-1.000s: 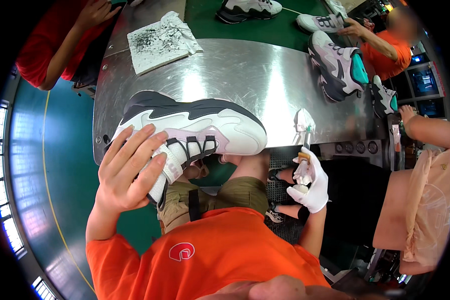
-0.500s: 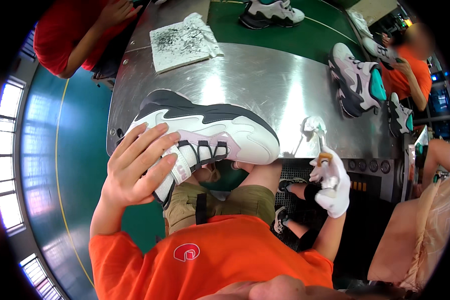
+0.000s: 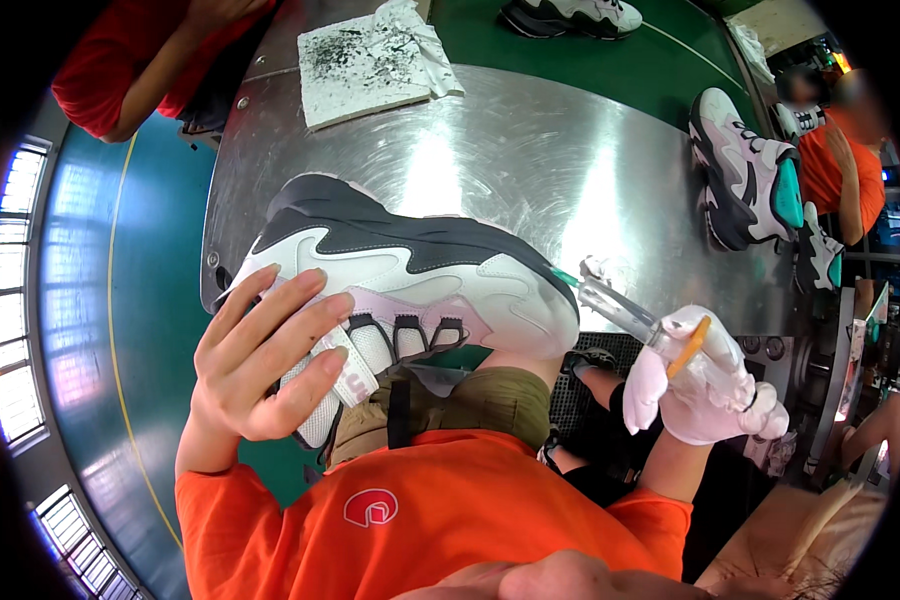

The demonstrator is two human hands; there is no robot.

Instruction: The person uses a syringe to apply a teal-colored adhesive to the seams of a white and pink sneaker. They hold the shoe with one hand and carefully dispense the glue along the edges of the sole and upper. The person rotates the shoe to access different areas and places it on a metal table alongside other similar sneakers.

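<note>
Shoe (image 3: 430, 270), 1: white, lilac and black, lying on its side, black sole turned away from the wearer, toe to the right. Located before the wearer, at the near edge of the metal table (image 3: 510, 150). Marking: pale lettering on the white strap (image 3: 350, 374), partly hidden.

Left hand (image 3: 260, 370), 1, bare: clamped on the shoe at its ankle end, 4 fingers spread over the side, thumb at the strap. The toe reaches well to the right of this grip.

Right hand (image 3: 705, 385), 1, white-gloved: closed around a clear tool (image 3: 620, 308), with a narrow yellow piece (image 3: 692, 347) among the fingers. The tool's green tip is at the sole edge by the toe; from here I cannot tell whether it presses.

Shirt (image 3: 530, 490), 1, orange: red emblem (image 3: 370, 507) outlined in white.

White board (image 3: 345, 80), 1: black-specked, crumpled white sheet (image 3: 432, 60) on it.

Similar shoes, 3 more: 1 on the green surface (image 3: 470, 45), 2 toward the right, teal inside.

Co-workers' sleeves: 1 red (image 3: 110, 80), left; 1 orange (image 3: 820, 180), right.
</note>
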